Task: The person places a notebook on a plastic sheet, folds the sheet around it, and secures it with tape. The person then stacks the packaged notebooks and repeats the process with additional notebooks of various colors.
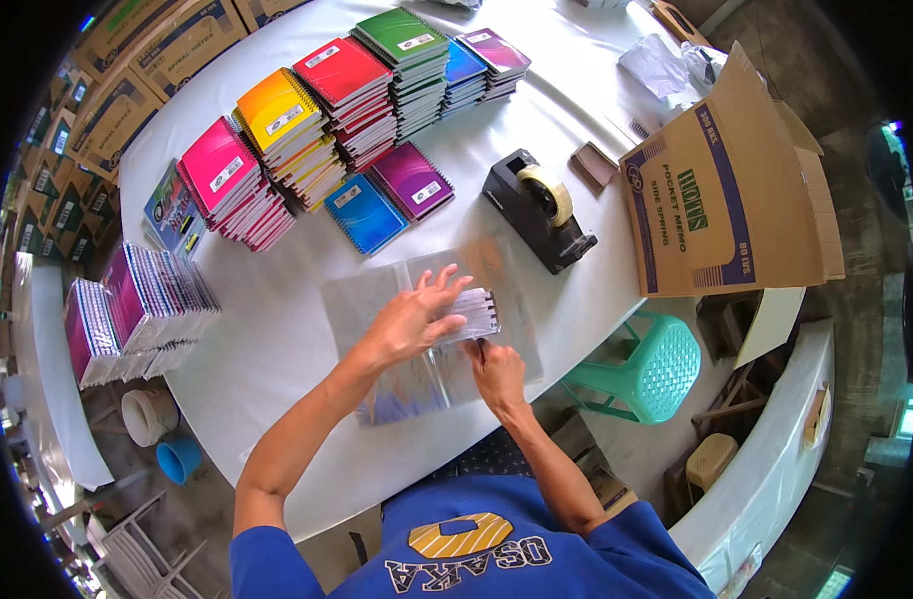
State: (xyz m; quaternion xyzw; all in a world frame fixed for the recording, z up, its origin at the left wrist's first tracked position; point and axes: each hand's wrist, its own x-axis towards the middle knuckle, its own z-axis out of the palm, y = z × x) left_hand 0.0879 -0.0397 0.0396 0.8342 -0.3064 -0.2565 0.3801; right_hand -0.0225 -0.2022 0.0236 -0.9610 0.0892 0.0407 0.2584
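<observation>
Under my left hand [409,321] lies a small stack of spiral notebooks [472,312], its pale page edges and bindings showing at the right end. The fingers of that hand are spread over and beside the stack. My right hand [498,377] is closed at the stack's near side. A small dark thing shows at its fingertips; its kind is too small to tell. Beneath both hands a clear plastic sheet [382,374] lies spread on the white-covered table [267,374]. Beyond the hands are a blue notebook [367,213] and a purple notebook [413,182].
Tall notebook stacks, such as the red one [344,72], line the far side. More notebooks [127,309] stand at the left. A black tape dispenser [538,212] sits right of the hands, near a large open carton [716,190]. A green stool [656,369] stands beside the table.
</observation>
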